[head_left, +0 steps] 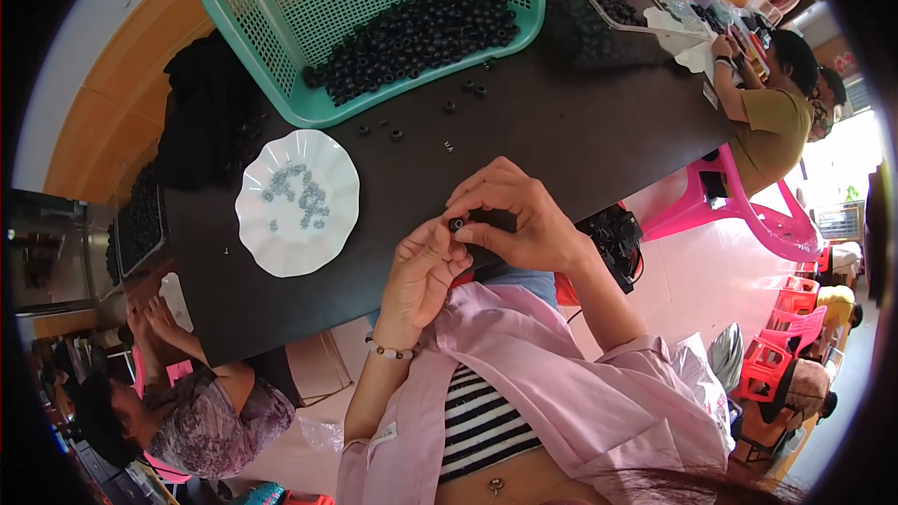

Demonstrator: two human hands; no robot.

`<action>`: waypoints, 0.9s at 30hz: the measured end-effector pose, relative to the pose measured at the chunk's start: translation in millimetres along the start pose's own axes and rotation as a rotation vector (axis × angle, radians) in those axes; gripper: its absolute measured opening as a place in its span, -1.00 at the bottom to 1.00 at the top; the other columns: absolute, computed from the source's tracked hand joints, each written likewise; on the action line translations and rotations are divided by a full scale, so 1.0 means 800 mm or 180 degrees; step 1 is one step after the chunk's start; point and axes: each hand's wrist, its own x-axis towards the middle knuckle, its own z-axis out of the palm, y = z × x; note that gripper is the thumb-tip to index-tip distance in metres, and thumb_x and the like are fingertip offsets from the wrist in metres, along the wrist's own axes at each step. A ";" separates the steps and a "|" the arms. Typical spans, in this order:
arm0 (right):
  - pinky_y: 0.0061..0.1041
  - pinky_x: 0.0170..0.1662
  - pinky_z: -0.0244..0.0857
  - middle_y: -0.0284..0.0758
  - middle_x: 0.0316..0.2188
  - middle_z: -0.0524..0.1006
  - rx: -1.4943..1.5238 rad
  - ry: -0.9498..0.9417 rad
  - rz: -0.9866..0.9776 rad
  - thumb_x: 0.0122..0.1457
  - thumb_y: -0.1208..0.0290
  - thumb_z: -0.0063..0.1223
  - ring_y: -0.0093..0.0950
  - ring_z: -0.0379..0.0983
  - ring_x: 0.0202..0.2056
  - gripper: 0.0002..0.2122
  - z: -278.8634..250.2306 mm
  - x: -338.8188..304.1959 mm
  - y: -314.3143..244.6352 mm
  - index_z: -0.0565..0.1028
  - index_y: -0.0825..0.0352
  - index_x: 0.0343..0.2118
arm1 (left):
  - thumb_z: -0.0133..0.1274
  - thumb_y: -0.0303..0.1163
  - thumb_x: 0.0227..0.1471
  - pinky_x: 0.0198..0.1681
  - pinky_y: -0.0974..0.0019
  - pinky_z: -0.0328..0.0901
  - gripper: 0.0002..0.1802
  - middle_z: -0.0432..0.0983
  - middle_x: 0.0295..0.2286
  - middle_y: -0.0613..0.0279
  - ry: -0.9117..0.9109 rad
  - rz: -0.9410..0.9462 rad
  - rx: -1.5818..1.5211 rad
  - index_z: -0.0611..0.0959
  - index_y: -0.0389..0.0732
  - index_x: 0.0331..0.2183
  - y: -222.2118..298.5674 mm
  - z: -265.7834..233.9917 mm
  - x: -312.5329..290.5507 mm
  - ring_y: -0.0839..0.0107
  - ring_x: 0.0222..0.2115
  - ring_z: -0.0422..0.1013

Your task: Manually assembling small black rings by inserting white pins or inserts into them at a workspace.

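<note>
Fine work at the fingertips. The left hand [419, 266] and the right hand [519, 215] meet over the near side of the dark table [561, 103], both clamped on 1 small black ring [456, 224]. The step in hand appears to be fitting or adjusting work on this ring; whether anything sits in its bore is too small to tell. To do it well, the left hand should serve as the vice, with a light, firm pinch on the outer wall, while the right hand makes the small corrections. The bore is best turned toward the eyes, and any push best made straight along its axis, since a slanted push could tilt the ring and flick it loose. Working above the table, rather than the lap, would make a dropped ring easier to recover. Position: the ring lies between the 2 hands, at the left fingertips, with the right forefinger above it and the right thumb below it. The white plate [281, 257], bearing small clear pieces [313, 201], stands to the left of the hands, well apart from them. Beyond the hands, loose rings [397, 135] lie on the table, and farther off the green basket [299, 19] holds a heap [421, 37] of similar rings.
</note>
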 end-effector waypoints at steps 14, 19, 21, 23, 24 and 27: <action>-0.45 -0.14 0.26 -0.34 -0.31 0.56 -0.0016 -0.0033 -0.0165 -0.07 0.55 0.23 -0.39 0.38 -0.25 -0.80 -0.001 0.003 -0.002 0.60 0.29 -0.32 | 0.06 -0.36 0.13 -0.27 0.39 0.34 -0.85 0.50 -0.45 0.36 0.0021 -0.0232 -0.0216 0.60 -0.20 -0.26 0.003 0.006 -0.001 0.58 -0.46 0.38; -0.44 -0.14 0.27 -0.33 -0.32 0.56 0.0056 -0.0083 -0.0158 -0.08 0.56 0.23 -0.39 0.38 -0.26 -0.80 0.002 0.007 -0.003 0.60 0.30 -0.32 | 0.06 -0.38 0.13 -0.26 0.39 0.34 -0.85 0.50 -0.46 0.36 0.0067 -0.0233 -0.0254 0.60 -0.20 -0.25 0.007 0.005 -0.002 0.57 -0.46 0.38; -0.43 -0.15 0.27 -0.32 -0.32 0.56 -0.0030 -0.0078 -0.0263 -0.07 0.56 0.22 -0.39 0.38 -0.27 -0.79 0.003 0.009 -0.002 0.60 0.30 -0.30 | 0.06 -0.38 0.13 -0.27 0.40 0.33 -0.86 0.50 -0.46 0.36 0.0094 -0.0172 -0.0298 0.60 -0.21 -0.26 0.005 0.000 -0.004 0.57 -0.47 0.37; -0.42 -0.15 0.27 -0.32 -0.32 0.56 -0.0031 -0.0095 -0.0305 -0.07 0.55 0.22 -0.38 0.38 -0.26 -0.78 0.005 0.011 -0.002 0.60 0.29 -0.28 | 0.06 -0.37 0.14 -0.27 0.41 0.32 -0.84 0.49 -0.45 0.36 0.0068 -0.0110 -0.0259 0.59 -0.22 -0.26 0.008 -0.001 -0.006 0.58 -0.46 0.36; -0.41 -0.15 0.27 -0.32 -0.32 0.56 -0.0048 -0.0084 -0.0336 -0.06 0.55 0.22 -0.38 0.38 -0.26 -0.77 0.006 0.012 -0.001 0.60 0.29 -0.26 | 0.05 -0.36 0.14 -0.28 0.42 0.31 -0.83 0.48 -0.43 0.35 0.0023 -0.0074 -0.0212 0.58 -0.23 -0.25 0.009 -0.001 -0.007 0.59 -0.46 0.35; -0.44 -0.16 0.27 -0.33 -0.31 0.56 0.0067 -0.0074 -0.0064 -0.05 0.54 0.22 -0.42 0.39 -0.26 -0.74 0.006 0.016 -0.005 0.59 0.29 -0.23 | 0.07 -0.30 0.13 -0.28 0.43 0.29 -0.79 0.42 -0.41 0.36 0.0052 0.0139 -0.0075 0.56 -0.24 -0.25 0.022 0.002 -0.014 0.60 -0.43 0.32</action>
